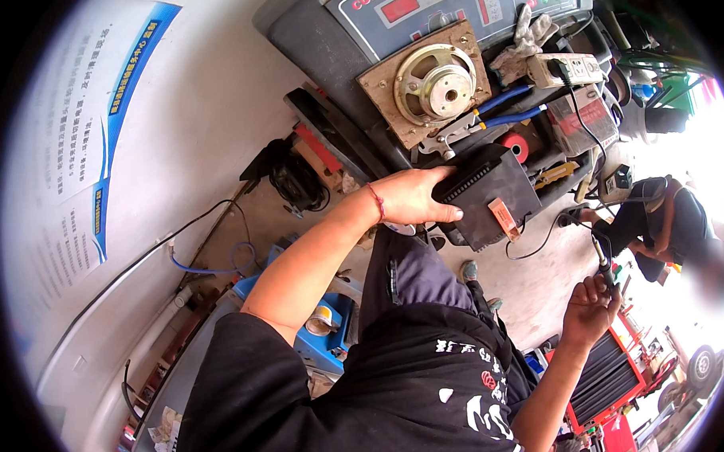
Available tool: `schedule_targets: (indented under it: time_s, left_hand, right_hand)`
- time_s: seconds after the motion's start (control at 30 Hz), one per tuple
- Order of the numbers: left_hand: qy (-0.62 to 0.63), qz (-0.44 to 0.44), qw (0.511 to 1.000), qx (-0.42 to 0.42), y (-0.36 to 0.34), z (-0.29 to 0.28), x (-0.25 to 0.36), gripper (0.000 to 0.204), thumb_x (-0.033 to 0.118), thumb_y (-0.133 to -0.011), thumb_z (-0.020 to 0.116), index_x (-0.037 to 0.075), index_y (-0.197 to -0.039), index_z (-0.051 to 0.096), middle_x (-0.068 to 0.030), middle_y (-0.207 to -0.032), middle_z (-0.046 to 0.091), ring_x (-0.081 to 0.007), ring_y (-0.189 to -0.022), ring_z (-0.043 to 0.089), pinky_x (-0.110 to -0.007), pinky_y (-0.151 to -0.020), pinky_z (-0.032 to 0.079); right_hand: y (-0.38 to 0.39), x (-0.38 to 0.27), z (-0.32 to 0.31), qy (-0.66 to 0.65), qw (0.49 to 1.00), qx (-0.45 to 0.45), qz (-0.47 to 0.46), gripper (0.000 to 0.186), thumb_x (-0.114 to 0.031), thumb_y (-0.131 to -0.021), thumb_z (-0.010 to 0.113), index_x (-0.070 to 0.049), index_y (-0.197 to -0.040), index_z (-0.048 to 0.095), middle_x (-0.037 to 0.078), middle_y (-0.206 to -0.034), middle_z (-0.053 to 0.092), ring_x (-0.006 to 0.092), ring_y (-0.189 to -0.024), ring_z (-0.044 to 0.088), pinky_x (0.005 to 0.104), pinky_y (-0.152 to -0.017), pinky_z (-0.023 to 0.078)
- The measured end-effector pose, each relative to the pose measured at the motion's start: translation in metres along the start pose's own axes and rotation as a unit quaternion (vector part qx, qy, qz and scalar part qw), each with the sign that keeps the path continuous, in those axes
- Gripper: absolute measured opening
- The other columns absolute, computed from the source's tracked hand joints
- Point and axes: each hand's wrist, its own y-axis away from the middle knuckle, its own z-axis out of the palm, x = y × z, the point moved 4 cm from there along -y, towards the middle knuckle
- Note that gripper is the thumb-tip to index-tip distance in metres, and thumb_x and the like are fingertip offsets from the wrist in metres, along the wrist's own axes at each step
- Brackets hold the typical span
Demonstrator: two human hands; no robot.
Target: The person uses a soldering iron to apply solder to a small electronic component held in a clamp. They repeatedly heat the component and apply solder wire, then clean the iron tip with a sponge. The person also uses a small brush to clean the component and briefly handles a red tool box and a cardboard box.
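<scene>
My left hand grips the left side of a black plastic box with slots along one edge; its thumb lies on the near face and the other fingers are mostly hidden. A small orange-brown piece sits on the box's right part, beside a thin black wire. Off to the right, my right hand is raised, its fingers closed round the dark handle of a slim tool with a pale shaft, apparently a soldering iron. The tool stays apart from the box.
Beyond the box, a round speaker on a wooden board leans against a console. Blue-handled pliers, a red spool and a power strip lie nearby. Another person crouches at right, near a red cabinet.
</scene>
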Motion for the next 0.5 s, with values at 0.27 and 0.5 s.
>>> schedule_targets:
  time_s: [0.27, 0.5]
  left_hand:
    - [0.039, -0.013, 0.999, -0.010, -0.008, 0.004, -0.004, 0.092, 0.041, -0.083, 0.080, -0.003, -0.151, 0.036, -0.0233, -0.131, 0.061, -0.0272, -0.111, 0.063, -0.036, -0.092, 0.051]
    - [0.179, -0.072, 0.981, -0.012, 0.004, 0.011, 0.009, 0.085, 0.028, -0.086, 0.078, -0.001, -0.153, 0.034, -0.0127, -0.116, 0.065, -0.0136, -0.079, 0.065, -0.028, -0.056, 0.056]
  right_hand:
    - [0.001, 0.013, -0.005, -0.020, 0.999, -0.024, 0.012, 0.024, -0.026, -0.102, 0.052, -0.003, -0.097, 0.058, 0.005, -0.084, 0.052, 0.0117, -0.069, 0.042, 0.0254, -0.059, 0.037]
    - [0.000, 0.037, 0.024, 0.023, 0.999, 0.020, 0.033, 0.027, -0.030, -0.095, 0.057, -0.007, -0.109, 0.062, 0.001, -0.079, 0.054, 0.0147, -0.067, 0.045, 0.0304, -0.060, 0.037]
